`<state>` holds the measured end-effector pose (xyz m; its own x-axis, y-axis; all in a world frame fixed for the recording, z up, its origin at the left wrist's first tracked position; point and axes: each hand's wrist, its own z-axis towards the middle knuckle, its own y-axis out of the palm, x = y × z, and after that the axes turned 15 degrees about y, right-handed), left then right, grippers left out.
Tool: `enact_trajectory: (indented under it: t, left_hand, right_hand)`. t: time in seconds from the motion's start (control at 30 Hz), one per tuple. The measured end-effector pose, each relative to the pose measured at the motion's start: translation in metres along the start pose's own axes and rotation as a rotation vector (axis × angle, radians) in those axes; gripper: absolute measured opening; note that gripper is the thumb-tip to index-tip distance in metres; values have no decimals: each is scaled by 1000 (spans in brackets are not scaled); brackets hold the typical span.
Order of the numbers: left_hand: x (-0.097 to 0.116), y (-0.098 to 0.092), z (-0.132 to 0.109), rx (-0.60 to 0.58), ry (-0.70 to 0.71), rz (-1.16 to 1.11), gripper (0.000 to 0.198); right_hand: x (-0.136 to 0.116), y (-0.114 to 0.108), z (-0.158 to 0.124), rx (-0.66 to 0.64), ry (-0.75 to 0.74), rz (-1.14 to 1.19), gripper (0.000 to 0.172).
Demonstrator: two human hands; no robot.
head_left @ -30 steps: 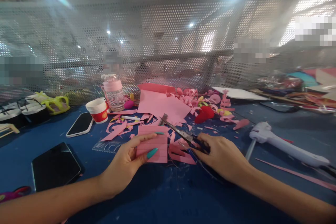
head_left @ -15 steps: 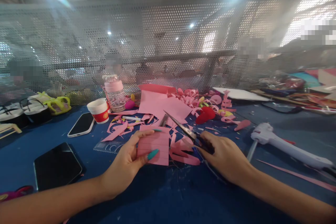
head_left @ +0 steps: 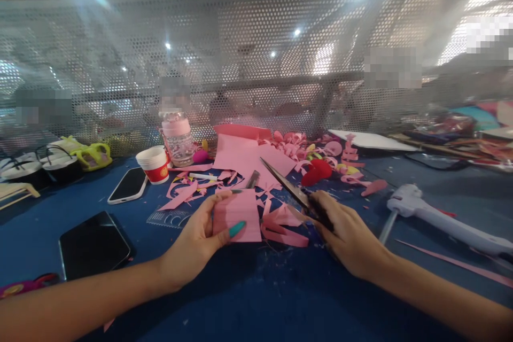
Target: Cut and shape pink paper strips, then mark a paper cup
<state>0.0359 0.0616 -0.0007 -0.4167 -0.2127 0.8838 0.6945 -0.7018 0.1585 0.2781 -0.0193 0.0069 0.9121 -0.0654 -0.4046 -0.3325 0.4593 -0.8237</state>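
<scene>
Between the thumb and fingers of my left hand (head_left: 200, 240) is a square piece of pink paper (head_left: 238, 216), held up just above the table. My right hand (head_left: 340, 232) grips a pair of scissors (head_left: 288, 184) by the dark handles. The blades point up and to the left, apart from the held square. Behind the square lie larger pink sheets (head_left: 236, 157), and pink paper strips (head_left: 284, 224) lie between my hands. A dark grey blade-like piece (head_left: 252, 179) shows just past the square's top edge; its lower part is hidden.
At right lies a white glue gun (head_left: 433, 214). To the left are two phones (head_left: 94, 246) (head_left: 129, 186), stacked paper cups (head_left: 153, 165) and a pink-lidded bottle (head_left: 177, 141). A clear stencil ruler (head_left: 168, 218) is near my left hand. A perforated metal screen (head_left: 240, 75) stands behind the blue table (head_left: 248, 299).
The pink square has tilted, and the faint lines across it show less clearly. The scissors have shifted slightly right with my right hand. The whole view has also shifted a little.
</scene>
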Motion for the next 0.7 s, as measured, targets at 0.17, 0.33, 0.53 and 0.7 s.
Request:
enact_trajectory:
  t: [0.17,0.33,0.53,0.7]
  left_hand:
    - [-1,-1,4,67,-53,10,52]
    - [-1,0,4,62,-64,17,53]
    - [0,-2,4,55,-33,121,34]
    - [-5,-6,3,31,36,224,16]
  right_hand:
    - [4,3,-1,-17,-45,-27,9]
    - [6,5,-2,-18,-46,-47,7]
    - [4,2,-1,-33,-43,-65,8]
    - [2,-3,3,-12,-1,-49,10]
